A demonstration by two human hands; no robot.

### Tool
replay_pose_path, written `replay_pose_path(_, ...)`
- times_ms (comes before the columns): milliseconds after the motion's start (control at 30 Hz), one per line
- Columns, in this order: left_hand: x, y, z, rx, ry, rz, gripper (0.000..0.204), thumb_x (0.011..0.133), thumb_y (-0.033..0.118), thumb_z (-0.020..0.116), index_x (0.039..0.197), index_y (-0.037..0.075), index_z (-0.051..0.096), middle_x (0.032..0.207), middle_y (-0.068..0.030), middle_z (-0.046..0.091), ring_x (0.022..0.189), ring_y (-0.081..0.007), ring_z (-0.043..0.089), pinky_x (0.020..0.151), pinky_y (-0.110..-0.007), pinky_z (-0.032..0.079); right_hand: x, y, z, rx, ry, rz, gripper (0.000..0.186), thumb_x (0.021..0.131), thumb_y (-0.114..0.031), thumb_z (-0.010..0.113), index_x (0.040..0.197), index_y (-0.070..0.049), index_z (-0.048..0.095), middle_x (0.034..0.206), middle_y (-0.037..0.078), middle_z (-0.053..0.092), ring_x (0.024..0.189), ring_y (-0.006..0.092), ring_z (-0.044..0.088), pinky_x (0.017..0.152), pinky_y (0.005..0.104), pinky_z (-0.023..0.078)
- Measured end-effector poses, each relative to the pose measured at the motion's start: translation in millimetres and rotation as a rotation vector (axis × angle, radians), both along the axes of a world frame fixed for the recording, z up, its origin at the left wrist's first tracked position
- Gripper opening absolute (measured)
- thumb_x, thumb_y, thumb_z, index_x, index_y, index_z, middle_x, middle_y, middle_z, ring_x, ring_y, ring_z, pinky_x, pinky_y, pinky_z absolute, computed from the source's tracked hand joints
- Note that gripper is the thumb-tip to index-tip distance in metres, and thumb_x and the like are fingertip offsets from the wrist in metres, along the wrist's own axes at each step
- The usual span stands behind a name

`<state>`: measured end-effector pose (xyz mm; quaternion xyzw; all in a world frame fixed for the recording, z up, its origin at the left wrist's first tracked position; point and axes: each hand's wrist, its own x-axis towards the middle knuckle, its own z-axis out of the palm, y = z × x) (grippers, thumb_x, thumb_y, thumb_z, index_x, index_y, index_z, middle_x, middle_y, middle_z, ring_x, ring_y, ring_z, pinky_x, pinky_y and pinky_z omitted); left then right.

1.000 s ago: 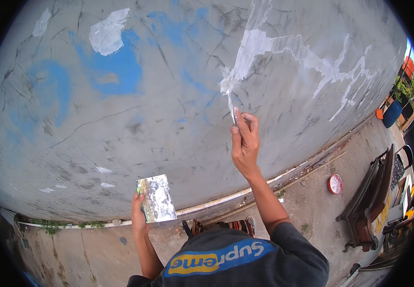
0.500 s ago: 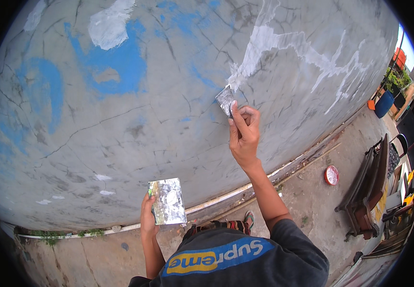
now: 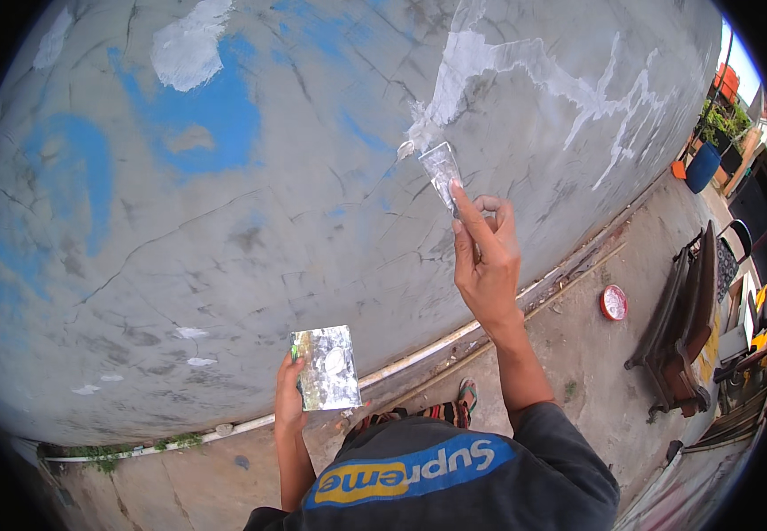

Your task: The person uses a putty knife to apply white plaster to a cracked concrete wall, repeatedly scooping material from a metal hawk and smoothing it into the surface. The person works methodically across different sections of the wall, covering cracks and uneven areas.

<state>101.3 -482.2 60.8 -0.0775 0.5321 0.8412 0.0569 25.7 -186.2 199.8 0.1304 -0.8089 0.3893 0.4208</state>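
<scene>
In my right hand [image 3: 491, 261] is a small flat putty knife [image 3: 441, 168], pinched between thumb and fingers. Its whitened blade is at the grey cracked wall [image 3: 224, 274], just below the lower end of a white filler streak [image 3: 463, 66]. A small thick dab of filler [image 3: 406, 150] sits left of the blade's edge. Lower down, my left hand [image 3: 289, 398] grips a rectangular board [image 3: 314, 388] by its left side. White smears cover the board, and a rounded lump of filler [image 3: 335, 361] lies on it.
Blue paint marks [image 3: 215, 124] and other white patches [image 3: 190, 53] cover parts of the wall. A pale pipe [image 3: 410, 361] runs along its foot. On the concrete ground stand a red-rimmed bowl [image 3: 613, 303] with white stuff and a dark wooden bench [image 3: 684, 336]. Farther off is a blue barrel [image 3: 703, 168].
My right hand and the putty knife have shifted right, off the streak's tip. A dab of filler now shows left of the blade. The board has moved slightly right in view.
</scene>
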Motion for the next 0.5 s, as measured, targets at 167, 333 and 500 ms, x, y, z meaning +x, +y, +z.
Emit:
replay_pose_path(167,-1,6,-8,-0.019,-0.007,-0.011,0.039,0.097,0.021,0.047,0.129,0.000,0.051,0.116,-0.0100,0.063,0.101,-0.0173,0.064,0.088,-0.032,0.052,-4,-17,24,-0.012,0.001,-0.055,0.044,0.091,0.001,0.060,0.134,-0.007,0.059,0.094,0.013,0.052,0.063,0.0187,0.055,0.061,0.0332,0.047)
replay_pose_path(333,2,-4,-10,-0.009,-0.024,-0.032,0.042,0.099,0.020,0.046,0.134,-0.001,0.049,0.121,-0.0092,0.060,0.108,-0.0154,0.058,0.094,-0.030,0.046,-9,-37,20,0.009,0.014,-0.135,0.043,0.092,0.002,0.058,0.134,-0.007,0.060,0.078,0.012,0.054,0.058,0.0178,0.049,0.053,0.0319,0.042)
replay_pose_path(500,1,-17,-11,-0.024,-0.042,-0.008,0.043,0.098,0.022,0.047,0.135,-0.001,0.048,0.122,-0.0088,0.060,0.110,-0.0162,0.058,0.095,-0.029,0.045,-6,-53,11,0.061,-0.075,-0.174,0.048,0.090,0.004,0.058,0.137,-0.001,0.054,0.075,0.014,0.051,0.056,0.0228,0.051,0.053,0.0360,0.042)
